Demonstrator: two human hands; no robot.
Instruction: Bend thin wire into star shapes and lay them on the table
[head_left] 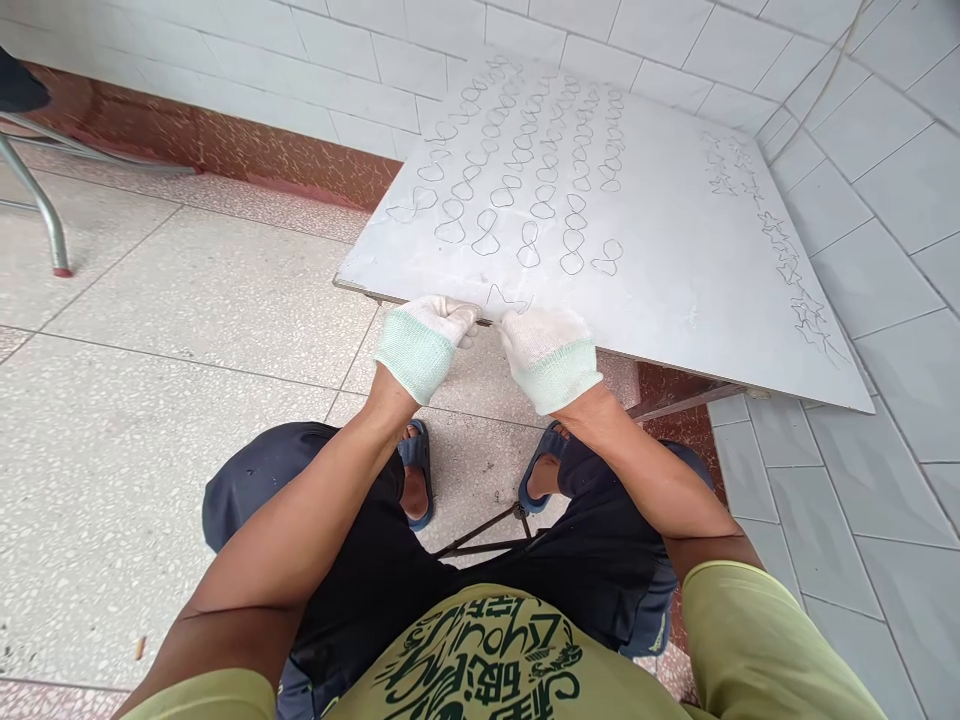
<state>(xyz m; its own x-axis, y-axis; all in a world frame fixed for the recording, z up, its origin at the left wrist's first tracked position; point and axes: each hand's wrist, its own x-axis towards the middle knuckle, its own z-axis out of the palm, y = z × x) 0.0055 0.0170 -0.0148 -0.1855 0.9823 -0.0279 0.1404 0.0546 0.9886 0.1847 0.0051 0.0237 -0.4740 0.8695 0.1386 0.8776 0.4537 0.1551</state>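
Both my hands wear white knit gloves with pale green cuffs and meet at the near edge of a white board (675,250). Between them a thin wire (502,298) rises in sharp bends, like part of a star. My left hand (429,335) has its fingertips pinched at the wire's left side. On the other side my right hand (551,350) is closed, its fingertips largely hidden behind the glove's back. A small dark piece (485,322) shows between the hands; its kind is unclear.
Rows of wire figure-eights (574,235) lie across the board's left and middle. Along its right side run several wire stars (787,265). Tiled walls (570,45) border the board at the back and right. A metal chair leg (49,215) stands at far left.
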